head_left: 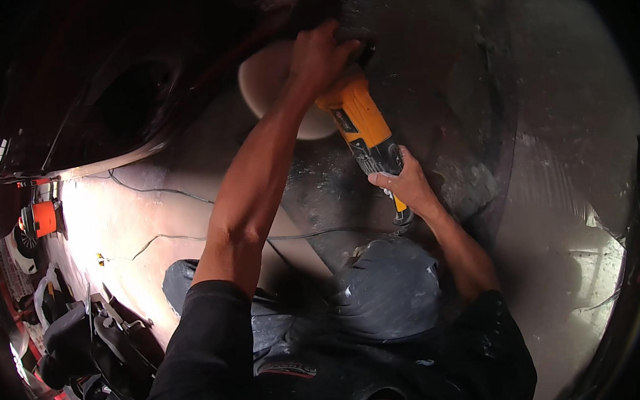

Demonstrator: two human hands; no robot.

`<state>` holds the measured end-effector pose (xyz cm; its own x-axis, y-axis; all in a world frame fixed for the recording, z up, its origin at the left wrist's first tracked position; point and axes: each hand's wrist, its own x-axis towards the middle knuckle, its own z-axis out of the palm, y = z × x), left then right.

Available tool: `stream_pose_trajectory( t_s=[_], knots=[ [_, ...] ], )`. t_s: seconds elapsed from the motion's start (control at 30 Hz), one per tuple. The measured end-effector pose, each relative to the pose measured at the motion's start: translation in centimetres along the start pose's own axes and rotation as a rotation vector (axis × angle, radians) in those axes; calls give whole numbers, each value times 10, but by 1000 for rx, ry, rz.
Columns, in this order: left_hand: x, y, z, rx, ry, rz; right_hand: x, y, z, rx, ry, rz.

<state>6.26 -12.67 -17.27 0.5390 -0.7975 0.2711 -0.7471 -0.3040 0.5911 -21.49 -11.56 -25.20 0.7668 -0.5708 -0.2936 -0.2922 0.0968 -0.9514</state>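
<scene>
Fingers [407, 160] of right hand [408, 184], 3 o'clock, wrapped round rear of yellow power tool [365, 114], 1 o'clock. Left hand [319, 57], 12, gripping its front end. Pale pad [266, 79] blurred, 11; contact with dark car [70, 123], 10, too dim to tell from here.

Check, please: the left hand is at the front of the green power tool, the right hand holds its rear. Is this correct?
The colour is wrong: the head view shows a yellow and black power tool. The left hand is at its front and the right hand holds its rear.
</scene>
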Motion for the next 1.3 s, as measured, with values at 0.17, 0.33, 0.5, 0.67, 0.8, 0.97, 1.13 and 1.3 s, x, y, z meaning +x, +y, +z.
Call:
stream_pose_trajectory(
  t_s=[0.17, 0.33, 0.5, 0.67, 0.8, 0.97, 1.13, 1.3],
  knots=[
    [29, 12, 14, -51, -16, 82, 11, 3, -16, 111, 32, 49],
    [29, 15, 12, -27, -57, -35, 11, 2, -13, 74, 42, 72],
    [2, -6, -6, 8, 68, -27, 8, -2, -2, 43, -48, 54],
    [-24, -12, -31, 29, 41, -167, 2, -11, 6, -24, -162, 53],
    [-32, -6, -44, 58, 94, -204, 9, -14, -7, -109, -237, 82],
    [-40, -4, -55, 71, 166, -252, 18, -25, -12, -152, -327, 119],
    [-47, -10, -64, 108, 258, -255, 29, -27, -13, -294, -335, 69],
    [-51, 7, -74, 128, 243, -321, 28, -35, -15, -264, -415, 95]
  ],
)
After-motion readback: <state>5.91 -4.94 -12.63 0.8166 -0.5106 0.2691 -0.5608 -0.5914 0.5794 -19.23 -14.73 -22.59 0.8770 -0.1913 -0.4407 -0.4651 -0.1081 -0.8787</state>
